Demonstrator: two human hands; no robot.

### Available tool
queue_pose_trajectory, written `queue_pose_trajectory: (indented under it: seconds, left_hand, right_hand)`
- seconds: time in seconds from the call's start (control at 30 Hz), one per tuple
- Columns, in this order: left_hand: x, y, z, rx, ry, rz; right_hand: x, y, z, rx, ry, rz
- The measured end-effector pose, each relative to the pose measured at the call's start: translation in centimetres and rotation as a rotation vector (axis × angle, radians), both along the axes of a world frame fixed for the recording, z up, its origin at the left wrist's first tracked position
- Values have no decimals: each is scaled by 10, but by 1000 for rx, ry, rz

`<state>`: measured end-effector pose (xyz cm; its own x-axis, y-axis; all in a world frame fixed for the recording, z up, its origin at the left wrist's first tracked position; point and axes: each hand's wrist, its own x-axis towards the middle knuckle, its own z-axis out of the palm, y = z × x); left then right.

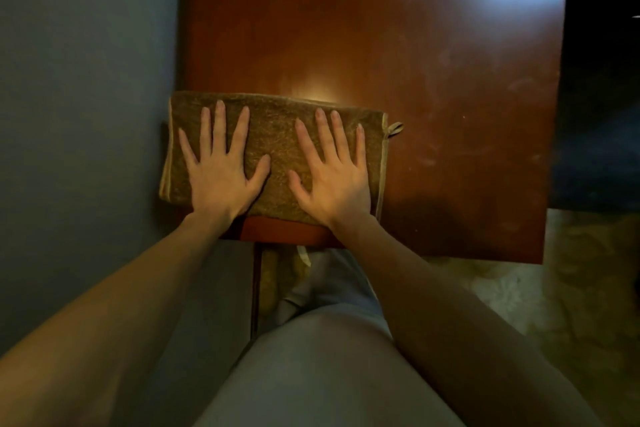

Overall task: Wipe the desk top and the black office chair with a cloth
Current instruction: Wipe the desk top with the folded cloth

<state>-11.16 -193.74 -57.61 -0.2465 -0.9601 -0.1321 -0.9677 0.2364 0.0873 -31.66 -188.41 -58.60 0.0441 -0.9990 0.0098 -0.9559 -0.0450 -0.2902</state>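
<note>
My left hand (221, 170): fingers spread, palm flat on the cloth (277, 149). My right hand (332, 173): likewise spread, pressing beside it. Cloth: brown, folded, at the near left corner of the reddish desk top (433, 80), overhanging its left edge. Grey wall (86, 97) at left.

- A plain grey-blue wall (86, 114) runs down the left side.
- A mottled pale stone floor (571, 288) shows at lower right.
- Light grey trousers (329, 374) fill the bottom middle.
</note>
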Motion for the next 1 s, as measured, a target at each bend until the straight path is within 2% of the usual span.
queue_pose_trajectory:
  seconds: [0.33, 0.57, 1.0]
  left_hand:
    - [-25, 62, 3, 33, 15, 10]
    - [-44, 82, 5, 61, 6, -5]
    - [-111, 101, 3, 65, 14, -73]
  right_hand:
    - [-26, 61, 0, 57, 15, 5]
    - [-56, 80, 1, 20, -28, 11]
    - [-125, 106, -1, 41, 52, -42]
